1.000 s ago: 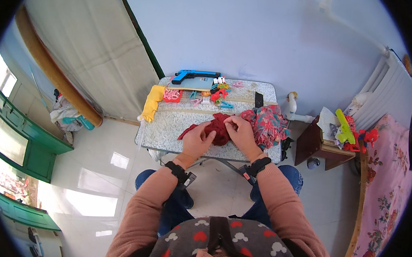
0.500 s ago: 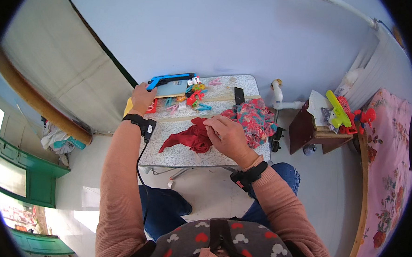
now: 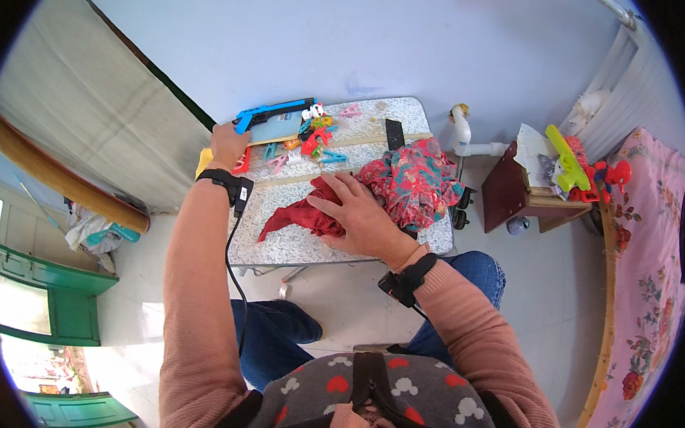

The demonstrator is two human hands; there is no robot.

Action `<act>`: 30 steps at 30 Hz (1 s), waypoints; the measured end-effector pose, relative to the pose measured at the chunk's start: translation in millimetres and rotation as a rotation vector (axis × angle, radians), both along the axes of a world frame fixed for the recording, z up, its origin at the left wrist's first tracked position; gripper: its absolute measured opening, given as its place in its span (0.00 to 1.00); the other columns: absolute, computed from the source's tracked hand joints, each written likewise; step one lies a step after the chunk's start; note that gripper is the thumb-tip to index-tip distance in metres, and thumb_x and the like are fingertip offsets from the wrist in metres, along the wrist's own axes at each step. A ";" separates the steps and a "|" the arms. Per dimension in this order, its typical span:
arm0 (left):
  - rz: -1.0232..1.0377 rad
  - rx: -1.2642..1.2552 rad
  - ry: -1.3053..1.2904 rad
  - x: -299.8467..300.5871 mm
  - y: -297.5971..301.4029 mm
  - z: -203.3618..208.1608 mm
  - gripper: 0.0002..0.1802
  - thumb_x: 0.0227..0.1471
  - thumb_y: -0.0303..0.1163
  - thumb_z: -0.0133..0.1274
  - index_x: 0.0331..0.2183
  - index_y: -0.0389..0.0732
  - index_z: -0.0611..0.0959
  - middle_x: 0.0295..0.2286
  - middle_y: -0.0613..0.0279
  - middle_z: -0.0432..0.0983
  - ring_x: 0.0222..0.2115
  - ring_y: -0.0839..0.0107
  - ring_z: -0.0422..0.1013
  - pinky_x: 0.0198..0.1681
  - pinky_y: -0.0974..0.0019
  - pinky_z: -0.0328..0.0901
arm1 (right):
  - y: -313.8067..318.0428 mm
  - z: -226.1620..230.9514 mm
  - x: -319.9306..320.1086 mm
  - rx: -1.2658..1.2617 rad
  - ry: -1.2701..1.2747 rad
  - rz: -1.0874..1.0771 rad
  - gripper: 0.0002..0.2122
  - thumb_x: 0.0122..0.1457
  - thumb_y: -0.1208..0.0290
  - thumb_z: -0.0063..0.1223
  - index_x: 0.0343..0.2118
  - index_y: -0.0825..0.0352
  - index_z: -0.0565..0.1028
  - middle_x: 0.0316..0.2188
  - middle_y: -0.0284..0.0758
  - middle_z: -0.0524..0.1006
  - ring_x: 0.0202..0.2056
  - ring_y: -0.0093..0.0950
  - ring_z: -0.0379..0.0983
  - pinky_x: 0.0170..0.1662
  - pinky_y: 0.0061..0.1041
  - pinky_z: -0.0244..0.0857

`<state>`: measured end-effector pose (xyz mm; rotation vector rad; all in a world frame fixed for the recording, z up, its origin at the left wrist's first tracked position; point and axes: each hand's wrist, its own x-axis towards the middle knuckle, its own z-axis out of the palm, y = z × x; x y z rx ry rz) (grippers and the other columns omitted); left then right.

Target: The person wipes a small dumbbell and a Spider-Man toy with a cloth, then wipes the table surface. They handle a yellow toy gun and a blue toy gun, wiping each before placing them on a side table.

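Note:
My right hand (image 3: 361,219) lies over a crumpled dark red cloth (image 3: 284,217) near the table's front, its fingers spread apart. Against that hand's right side rests a bunched red and teal floral cloth (image 3: 414,183). At the table's far left edge, my left hand (image 3: 228,146) is beside the handle of a blue and black toy gun (image 3: 274,113) and a thin light-blue book (image 3: 279,128) under it. The left fingertips are mostly hidden, so their grip does not show. A red plastic piece (image 3: 242,161) and something yellow (image 3: 204,161) show around that hand.
Colourful clothes pegs (image 3: 332,158) and small toys (image 3: 314,112) cluster mid-table. A black flat object (image 3: 394,134) lies at the back right. Right of the speckled table (image 3: 252,248) are a white pipe (image 3: 461,131) and a brown stool (image 3: 506,188) bearing a lime-green toy (image 3: 569,168).
My right hand has shifted left over the red cloth, and its bunched fingers have spread. The left hand stays by the toy gun. The whole view has shifted slightly.

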<state>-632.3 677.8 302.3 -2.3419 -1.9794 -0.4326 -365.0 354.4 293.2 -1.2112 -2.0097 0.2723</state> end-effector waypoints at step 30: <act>-0.491 0.330 -0.567 60.9 -295.1 16.1 0.32 0.54 0.20 0.59 0.60 0.35 0.71 0.45 0.45 0.71 0.43 0.51 0.72 0.43 0.60 0.70 | 6.6 34.7 -38.1 0.392 0.452 -0.058 0.29 0.50 0.83 0.64 0.58 0.58 0.74 0.62 0.45 0.65 0.59 0.49 0.65 0.60 0.43 0.66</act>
